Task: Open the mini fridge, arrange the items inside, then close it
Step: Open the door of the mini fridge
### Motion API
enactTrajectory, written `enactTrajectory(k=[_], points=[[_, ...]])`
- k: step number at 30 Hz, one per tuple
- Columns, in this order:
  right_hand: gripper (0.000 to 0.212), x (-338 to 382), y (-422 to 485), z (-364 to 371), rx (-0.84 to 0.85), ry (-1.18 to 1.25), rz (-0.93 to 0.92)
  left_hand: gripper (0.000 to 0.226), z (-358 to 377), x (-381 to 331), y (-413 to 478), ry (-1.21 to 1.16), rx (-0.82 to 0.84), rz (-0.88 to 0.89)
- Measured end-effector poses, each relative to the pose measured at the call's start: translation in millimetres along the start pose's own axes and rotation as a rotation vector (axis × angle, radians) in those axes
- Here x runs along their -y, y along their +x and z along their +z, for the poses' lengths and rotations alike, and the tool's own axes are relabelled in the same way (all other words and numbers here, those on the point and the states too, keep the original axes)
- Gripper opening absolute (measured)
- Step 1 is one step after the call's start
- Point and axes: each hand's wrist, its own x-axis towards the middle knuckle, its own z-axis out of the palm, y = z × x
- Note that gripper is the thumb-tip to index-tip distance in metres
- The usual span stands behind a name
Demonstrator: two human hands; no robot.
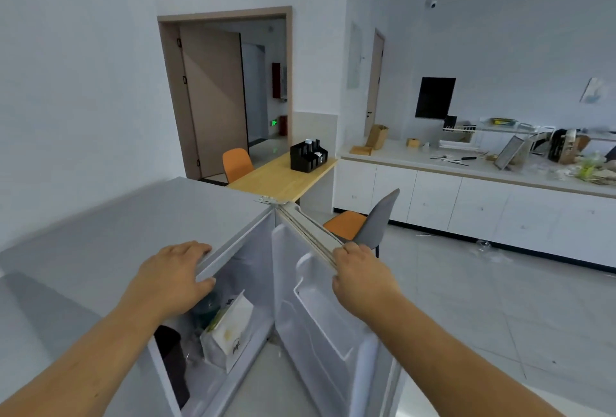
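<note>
The grey mini fridge (133,216) stands below me with its door (320,310) swung open to the right. My left hand (173,276) rests flat on the front edge of the fridge top, fingers spread over it. My right hand (360,280) grips the top edge of the open door. Inside the fridge I see a white carton (230,333) leaning at an angle, a dark green item (205,310) behind it, and a dark object (171,353) at the left. Deeper parts of the interior are hidden.
A grey-backed chair with an orange seat (363,223) stands just behind the open door. A wooden table (283,176) with a black organiser (308,156) and another orange chair (236,163) lie beyond. White counter cabinets (466,203) run along the right; tiled floor lies right of the door.
</note>
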Motion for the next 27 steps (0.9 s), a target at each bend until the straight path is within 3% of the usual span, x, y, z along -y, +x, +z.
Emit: enactTrajectory(k=[6, 13, 17, 21, 27], points=[[0.069, -68.6, -19.8, 23.6, -0.021, -0.176, 0.117, 0.078, 6.0, 2.5, -2.2, -0.008, -0.008, 0.001], [0.081, -98.1, -4.7, 5.5, 0.108, -0.149, 0.242, 0.08, 6.0, 2.3, -5.6, 0.006, -0.018, 0.016], [0.078, -87.1, -5.3, 0.5, 0.09, -0.125, 0.243, 0.064, -1.0, -13.0, -23.3, -0.001, -0.051, 0.051], [0.059, -54.5, -23.2, 13.9, -0.108, -0.036, -0.003, 0.036, 13.0, -50.5, -65.9, -0.062, -0.174, 0.171], [0.037, 16.1, -38.3, 57.8, 0.093, 0.241, -0.174, 0.047, 82.5, -85.0, -117.0, -0.205, 0.042, -0.175]])
